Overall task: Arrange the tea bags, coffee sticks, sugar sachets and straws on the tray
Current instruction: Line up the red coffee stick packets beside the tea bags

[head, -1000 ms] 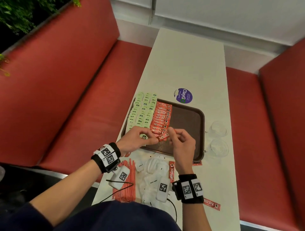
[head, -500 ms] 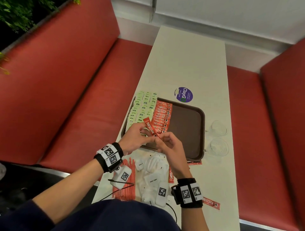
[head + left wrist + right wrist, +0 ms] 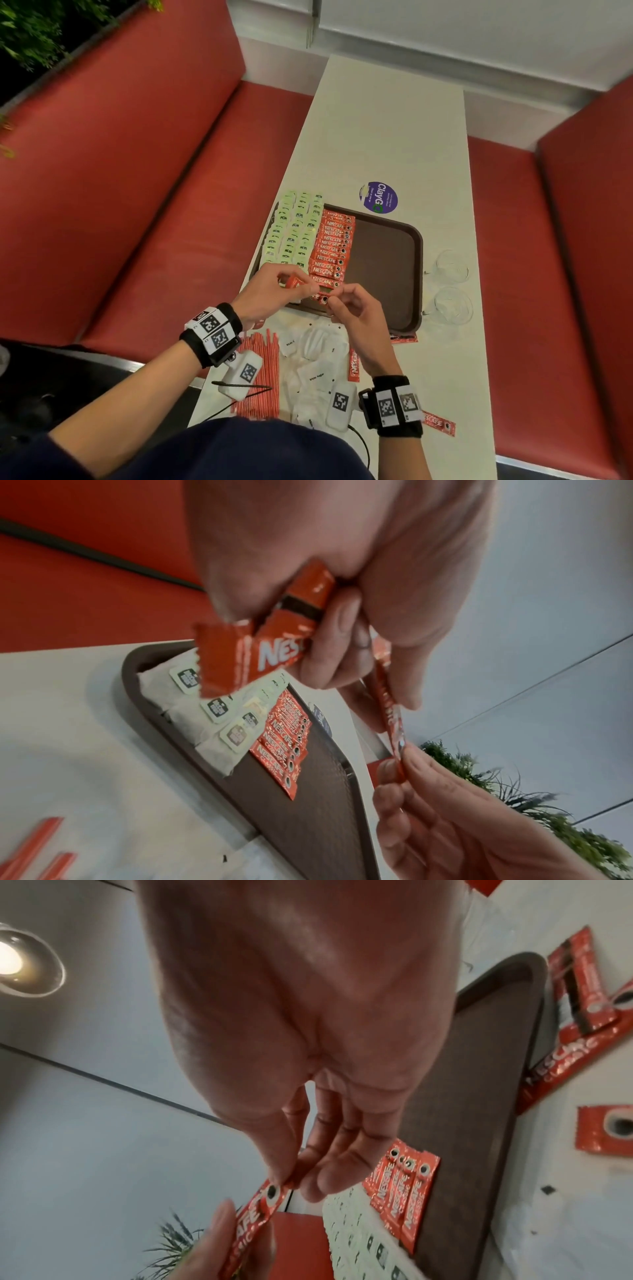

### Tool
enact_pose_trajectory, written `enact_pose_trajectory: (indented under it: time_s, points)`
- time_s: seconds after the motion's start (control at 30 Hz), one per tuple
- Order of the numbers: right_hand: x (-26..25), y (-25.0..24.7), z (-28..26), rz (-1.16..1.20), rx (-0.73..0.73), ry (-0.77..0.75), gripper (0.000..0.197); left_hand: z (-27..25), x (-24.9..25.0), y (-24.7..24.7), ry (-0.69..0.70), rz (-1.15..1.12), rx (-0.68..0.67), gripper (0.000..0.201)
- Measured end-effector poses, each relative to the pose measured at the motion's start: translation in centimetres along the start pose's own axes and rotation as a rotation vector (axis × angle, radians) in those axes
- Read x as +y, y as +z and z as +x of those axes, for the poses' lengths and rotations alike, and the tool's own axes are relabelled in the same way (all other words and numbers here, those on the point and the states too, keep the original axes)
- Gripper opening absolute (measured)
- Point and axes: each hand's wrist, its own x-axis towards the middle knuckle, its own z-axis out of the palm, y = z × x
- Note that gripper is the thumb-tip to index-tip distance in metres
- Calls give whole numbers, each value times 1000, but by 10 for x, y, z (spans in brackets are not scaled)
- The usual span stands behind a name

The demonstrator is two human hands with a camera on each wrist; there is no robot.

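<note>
My left hand (image 3: 308, 561) grips spare coffee sticks (image 3: 274, 631). Both hands' fingers pinch one coffee stick (image 3: 390, 712) above the tray (image 3: 387, 274); my right hand (image 3: 356, 315) holds its end.

1. The room is evenly lit from above; a round ceiling lamp (image 3: 13, 964) glares hot white in the right wrist view.
2. The pale desk (image 3: 383, 130) looks bright, with only soft shadows.
3. Wide lenses bend the red benches (image 3: 113, 178) at the edges of the head view.
4. Both hands (image 3: 308, 547) (image 3: 301, 993) look blurred and oversized close up.
</note>
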Motion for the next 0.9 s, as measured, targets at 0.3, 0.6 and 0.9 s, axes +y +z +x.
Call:
enact_pose_trajectory:
  time_s: [0.3,0.6,0.9]
  points:
    - [20,-11,11,-47,164,-4,3,4,-2,9,-73,-171,190,31]
    - [58,-26,48,-544,269,59,8,-2,-26,-1,-105,107,142,25]
    - [73,-11,77,-675,258,117,8,21,-14,32,120,763,-95,29]
